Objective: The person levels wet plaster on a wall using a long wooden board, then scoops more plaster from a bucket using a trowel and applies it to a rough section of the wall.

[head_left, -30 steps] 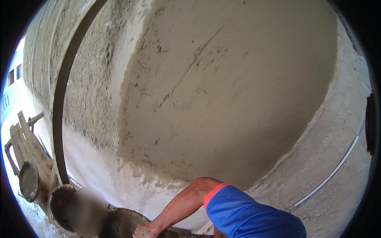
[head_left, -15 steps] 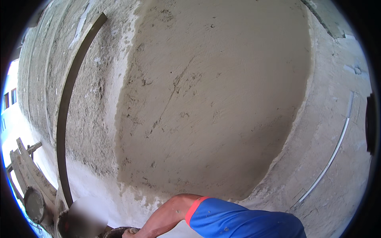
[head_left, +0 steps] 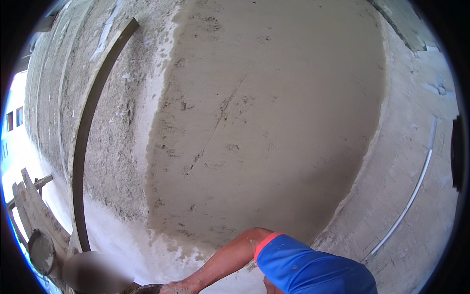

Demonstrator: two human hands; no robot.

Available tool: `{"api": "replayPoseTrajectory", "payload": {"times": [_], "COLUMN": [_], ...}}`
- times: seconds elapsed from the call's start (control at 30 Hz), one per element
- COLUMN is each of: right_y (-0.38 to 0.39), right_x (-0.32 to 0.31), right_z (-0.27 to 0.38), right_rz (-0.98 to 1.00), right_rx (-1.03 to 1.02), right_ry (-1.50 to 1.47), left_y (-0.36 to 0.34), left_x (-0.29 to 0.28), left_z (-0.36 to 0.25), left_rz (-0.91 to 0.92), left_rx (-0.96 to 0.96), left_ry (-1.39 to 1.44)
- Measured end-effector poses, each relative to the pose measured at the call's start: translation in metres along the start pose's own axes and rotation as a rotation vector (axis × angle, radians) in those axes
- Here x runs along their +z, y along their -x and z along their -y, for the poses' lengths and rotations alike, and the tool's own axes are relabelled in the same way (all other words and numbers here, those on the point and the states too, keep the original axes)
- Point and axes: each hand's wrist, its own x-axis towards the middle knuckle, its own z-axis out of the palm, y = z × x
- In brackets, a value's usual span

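My right forearm comes in at the bottom in a blue sleeve with orange trim, angled down to the left. My right hand is at the lower edge beside a dark container; its fingers are cut off or hidden, so I cannot tell what they hold. My left hand is not in view. Before me is a wall patch of damp grey plaster, with a scored streak and small pits at its left. Rough render borders it on the left, paler dry surface on the right.
A long straight-edge board stands at the left. Lower left are planks, a mortar-coated bucket and a blurred area over what I cannot make out. A thin white pipe runs along the right wall. A bright building with windows shows far left.
The view has shifted, showing more of the upper right wall, with the buckets lower in the frame. My forearm dipped half a second ago and is now higher again, the hand at the lower edge.
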Motion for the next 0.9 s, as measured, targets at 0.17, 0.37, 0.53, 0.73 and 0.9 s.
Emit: {"api": "replayPoseTrajectory", "payload": {"times": [0.17, 0.37, 0.53, 0.73, 0.9], "right_y": [-0.035, -0.048, 0.007, 0.033, 0.008], "right_x": [0.059, 0.100, 0.072, -0.048, -0.026], "right_z": [-0.023, 0.001, 0.027, 0.032, 0.001], "right_rz": [-0.280, 0.082, -0.106, 0.075, -0.156], "right_rx": [0.157, 0.145, -0.118, 0.099, 0.295], "right_ry": [0.448, 0.400, -0.084, -0.105, 0.292], "left_y": [0.006, 0.016, 0.039, 0.086, 0.116], "left_x": [-0.003, -0.037, -0.056, -0.102, -0.097], "left_z": [-0.001, 0.007, 0.024, 0.022, 0.022], "left_rz": [-0.024, -0.142, -0.239, -0.434, -0.477], "left_rx": [0.003, 0.026, 0.037, 0.066, 0.084], "left_ry": [0.007, 0.026, 0.089, 0.091, 0.074]}}
